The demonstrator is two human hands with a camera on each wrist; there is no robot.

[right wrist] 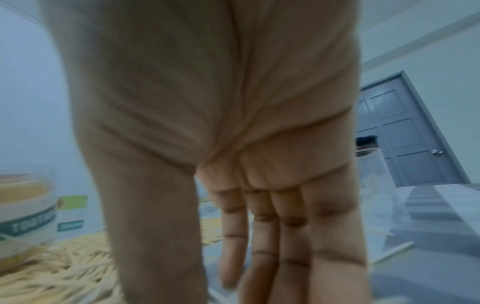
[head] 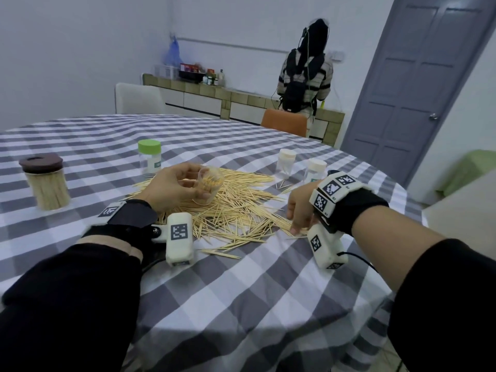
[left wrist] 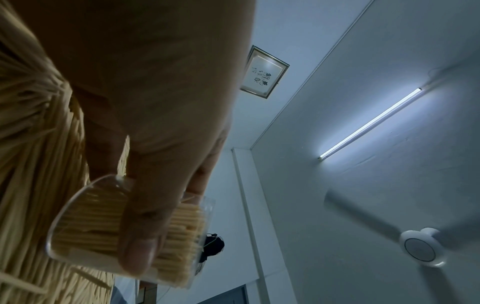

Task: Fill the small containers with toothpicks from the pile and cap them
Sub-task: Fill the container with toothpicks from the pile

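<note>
My left hand (head: 193, 183) grips a small clear container (head: 210, 187), tilted on its side over the toothpick pile (head: 239, 213) and partly filled with toothpicks. In the left wrist view my thumb (left wrist: 145, 230) lies across the container (left wrist: 91, 224). My right hand (head: 295, 224) reaches down at the pile's right edge, and its straight fingers (right wrist: 265, 246) touch loose toothpicks without holding any. A green-capped container (head: 149, 159) stands behind the pile. Two white-capped containers (head: 286, 163) (head: 315, 170) stand to the right.
A brown-lidded jar (head: 45, 181) full of toothpicks stands at the left on the checked tablecloth (head: 241, 291). Behind the table are an orange chair (head: 284, 124) and a white chair (head: 137, 99). A person (head: 303, 76) stands at the far counter beside a grey door (head: 418, 76).
</note>
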